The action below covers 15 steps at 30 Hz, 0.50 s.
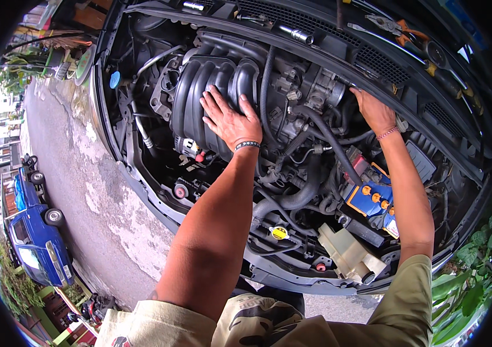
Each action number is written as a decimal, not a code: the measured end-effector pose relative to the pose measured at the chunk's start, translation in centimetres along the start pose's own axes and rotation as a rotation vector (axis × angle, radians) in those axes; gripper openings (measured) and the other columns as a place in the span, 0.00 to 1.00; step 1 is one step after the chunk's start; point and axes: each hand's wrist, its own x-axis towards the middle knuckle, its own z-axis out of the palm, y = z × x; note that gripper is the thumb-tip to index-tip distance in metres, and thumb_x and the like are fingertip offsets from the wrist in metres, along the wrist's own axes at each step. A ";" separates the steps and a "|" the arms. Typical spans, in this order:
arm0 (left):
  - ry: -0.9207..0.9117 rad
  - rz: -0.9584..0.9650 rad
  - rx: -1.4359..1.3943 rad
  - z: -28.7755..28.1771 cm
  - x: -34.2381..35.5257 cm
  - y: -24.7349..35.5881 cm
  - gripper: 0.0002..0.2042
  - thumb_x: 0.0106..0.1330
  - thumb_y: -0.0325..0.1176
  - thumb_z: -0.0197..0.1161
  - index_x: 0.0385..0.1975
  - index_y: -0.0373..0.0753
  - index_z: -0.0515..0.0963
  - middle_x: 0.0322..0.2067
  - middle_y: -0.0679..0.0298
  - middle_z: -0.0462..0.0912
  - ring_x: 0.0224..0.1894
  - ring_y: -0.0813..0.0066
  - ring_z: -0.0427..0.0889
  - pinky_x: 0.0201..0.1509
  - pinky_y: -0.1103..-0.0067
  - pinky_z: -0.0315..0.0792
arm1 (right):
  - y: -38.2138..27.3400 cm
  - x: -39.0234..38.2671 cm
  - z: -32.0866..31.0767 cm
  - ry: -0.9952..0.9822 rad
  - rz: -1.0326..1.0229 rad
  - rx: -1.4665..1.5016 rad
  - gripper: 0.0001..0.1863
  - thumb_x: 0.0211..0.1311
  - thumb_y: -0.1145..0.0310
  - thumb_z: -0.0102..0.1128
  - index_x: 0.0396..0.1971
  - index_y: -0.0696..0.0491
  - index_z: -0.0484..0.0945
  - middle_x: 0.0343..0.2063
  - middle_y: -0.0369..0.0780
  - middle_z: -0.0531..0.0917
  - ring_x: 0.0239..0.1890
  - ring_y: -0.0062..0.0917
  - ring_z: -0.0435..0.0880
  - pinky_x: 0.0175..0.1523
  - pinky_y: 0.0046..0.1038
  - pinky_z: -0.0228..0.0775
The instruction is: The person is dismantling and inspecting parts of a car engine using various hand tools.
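Note:
My left hand [231, 118] lies flat on the black ribbed intake manifold [191, 95], its fingers spread and holding nothing. Farther right, my right hand [376, 113] reaches down beside the metal throttle body [324, 92], close under the edge of the black cowl panel [350, 78]. One fingertip shows next to the throttle body opening; the other fingers are hidden, so whatever they touch is out of sight. A black hose [267, 87] runs between my two hands.
On the cowl lie orange-handled pliers [411, 37], a ratchet [434, 52] and a metal socket [297, 34]. Below my right forearm sits a blue battery [367, 199] with orange caps. A pale plastic reservoir [347, 251] and yellow-marked radiator cap [279, 232] are nearer.

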 end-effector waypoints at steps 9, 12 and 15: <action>-0.027 0.002 -0.002 -0.2 -0.3 0.4 0.36 0.70 0.48 0.49 0.74 0.39 0.47 0.72 0.49 0.51 0.76 0.53 0.45 0.75 0.53 0.42 | 2.2 -1.3 1.4 0.111 -0.100 0.071 0.14 0.70 0.63 0.54 0.49 0.52 0.79 0.44 0.47 0.84 0.45 0.42 0.84 0.49 0.39 0.76; -0.013 0.002 0.003 0.0 -0.1 0.0 0.36 0.70 0.48 0.50 0.74 0.39 0.48 0.72 0.49 0.52 0.76 0.53 0.46 0.75 0.53 0.42 | 1.9 -0.7 0.7 0.044 -0.069 0.148 0.13 0.70 0.64 0.54 0.49 0.52 0.80 0.43 0.46 0.84 0.44 0.41 0.84 0.47 0.37 0.77; 0.040 -0.001 0.029 -0.2 -0.1 0.0 0.34 0.70 0.49 0.50 0.73 0.42 0.52 0.71 0.53 0.55 0.75 0.57 0.49 0.75 0.56 0.45 | 0.4 -0.2 0.1 0.080 -0.091 0.023 0.14 0.69 0.62 0.56 0.45 0.55 0.80 0.38 0.47 0.84 0.39 0.43 0.84 0.44 0.37 0.76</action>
